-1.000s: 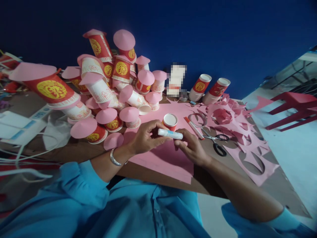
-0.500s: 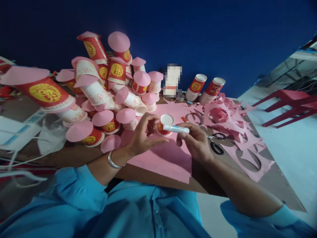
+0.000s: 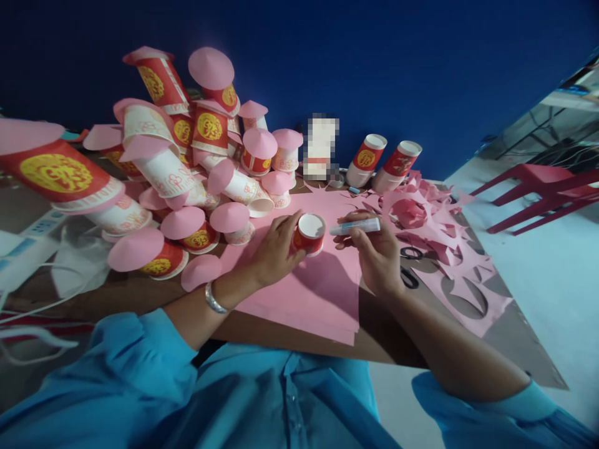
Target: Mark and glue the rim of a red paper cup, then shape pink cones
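My left hand (image 3: 279,249) is closed around the side of a small red paper cup (image 3: 309,242), whose white round end faces up. The cup is over a stack of pink paper sheets (image 3: 322,299). To its right, my right hand (image 3: 377,255) grips a slim translucent glue tube (image 3: 358,226) between thumb and fingers. The tube's narrow pale tip points left at the cup, with a small gap between them. Black-handled scissors (image 3: 410,278) lie beside my right hand, partly hidden behind it.
Cups with pink paper cones, one a pink-topped cup (image 3: 189,231), are piled at the left. Two cup stacks (image 3: 367,159) stand at the back near the blue wall (image 3: 421,75). Cut pink scraps (image 3: 461,299) cover the table's right side. A red stool (image 3: 538,187) stands beyond.
My left hand has closed on the cup. My right hand has drawn the glue tube to the right, away from the cup, and a narrow tip now shows. The view has shifted slightly.
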